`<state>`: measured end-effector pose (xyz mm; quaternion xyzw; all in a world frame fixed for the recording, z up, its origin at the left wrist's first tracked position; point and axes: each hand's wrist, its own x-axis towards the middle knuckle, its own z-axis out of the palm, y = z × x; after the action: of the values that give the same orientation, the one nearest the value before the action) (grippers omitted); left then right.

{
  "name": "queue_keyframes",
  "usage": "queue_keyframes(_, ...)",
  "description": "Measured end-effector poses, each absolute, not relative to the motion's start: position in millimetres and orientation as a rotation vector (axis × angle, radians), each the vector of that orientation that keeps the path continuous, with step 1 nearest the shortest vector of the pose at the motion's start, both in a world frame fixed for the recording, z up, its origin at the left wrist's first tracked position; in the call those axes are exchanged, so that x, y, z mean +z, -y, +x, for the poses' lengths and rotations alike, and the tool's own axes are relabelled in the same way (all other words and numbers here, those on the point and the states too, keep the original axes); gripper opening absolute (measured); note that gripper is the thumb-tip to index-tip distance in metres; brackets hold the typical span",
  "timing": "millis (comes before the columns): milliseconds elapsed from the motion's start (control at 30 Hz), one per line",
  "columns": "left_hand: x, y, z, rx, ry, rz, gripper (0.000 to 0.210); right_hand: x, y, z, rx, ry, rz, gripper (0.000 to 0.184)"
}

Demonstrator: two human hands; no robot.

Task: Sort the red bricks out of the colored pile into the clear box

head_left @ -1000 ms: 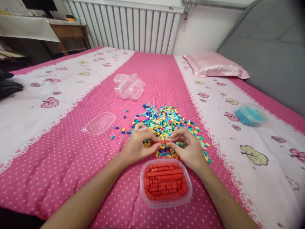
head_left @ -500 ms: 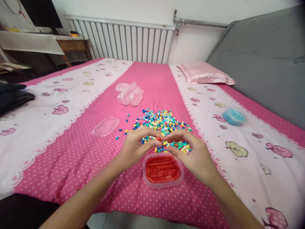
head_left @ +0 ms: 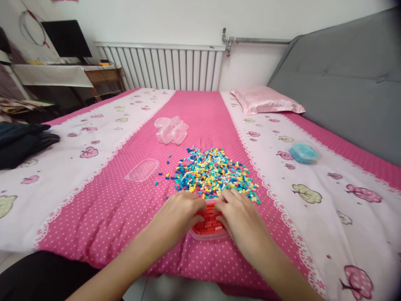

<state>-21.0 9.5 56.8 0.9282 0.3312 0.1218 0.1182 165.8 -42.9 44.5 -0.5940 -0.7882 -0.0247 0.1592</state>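
Observation:
A clear plastic container filled with rows of small red building bricks sits near me on the bed. My left hand reaches over its left side, its fingers bent down onto the red bricks. From the right side, my right hand does the same, thumb and fingers curled at the bricks. Both hands appear to grip red bricks between them, though the fingers partly hide them. Just beyond the container spreads a loose pile of small multicoloured building bricks.
A clear lid lies left of the pile. Several clear containers are grouped farther back. A container of light blue pieces stands on the right. A pink pillow rests near the grey headboard. Dark cloth lies at far left.
Both hands have come down and nearer from above the pile, where they held small red bricks between the fingertips, to the red bricks in the container. The camera view has tilted up slightly.

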Motion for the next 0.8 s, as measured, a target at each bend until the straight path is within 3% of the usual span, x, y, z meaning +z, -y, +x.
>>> queue_keyframes(467,73,-3,-22,0.100,-1.215,2.685,0.005,49,35,166,0.022,2.288,-1.749,0.014)
queue_keyframes(800,67,-5,-25,0.209,-1.264,2.623,0.007,51,32,179,0.254,2.120,-1.679,0.016)
